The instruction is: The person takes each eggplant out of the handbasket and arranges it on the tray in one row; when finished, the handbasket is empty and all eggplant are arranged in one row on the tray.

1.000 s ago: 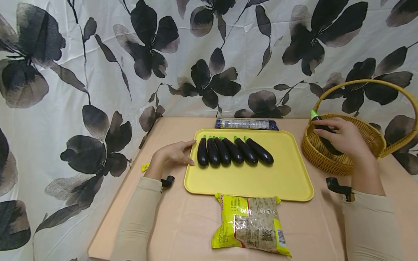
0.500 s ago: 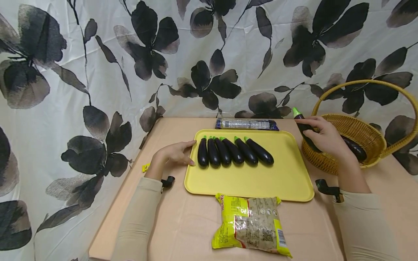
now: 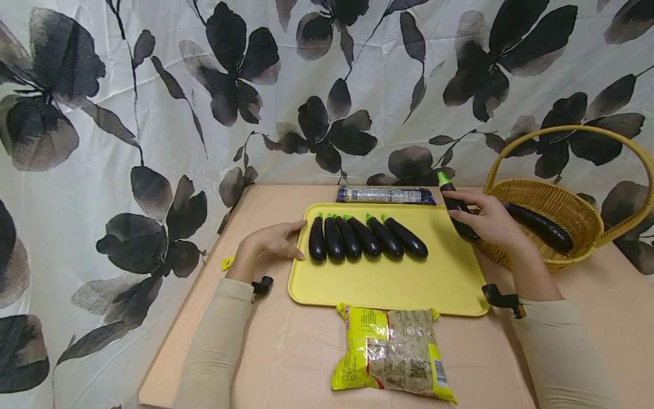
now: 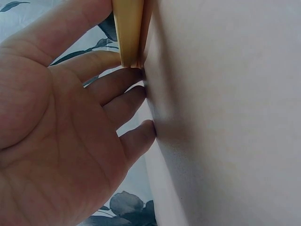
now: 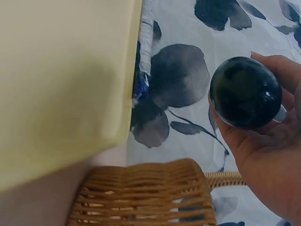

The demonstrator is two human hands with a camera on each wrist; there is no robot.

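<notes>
My right hand grips an eggplant, its green stem end pointing up and away, above the tray's right edge beside the basket. In the right wrist view the rounded dark end of this eggplant faces the camera, between thumb and fingers. Several eggplants lie in a row on the left half of a yellow tray. Another eggplant lies inside the wicker basket. My left hand touches the tray's left edge with fairly straight fingers; the left wrist view shows its fingertips against the table surface.
A yellow and clear bag lies in front of the tray. Behind it is a long blue packet. The basket's tall handle arches up at the right. A patterned cloth hangs behind the table.
My right hand has carried the eggplant leftward, from over the basket to above the tray's right edge. The eggplant in the basket has come into view. My left hand stays put.
</notes>
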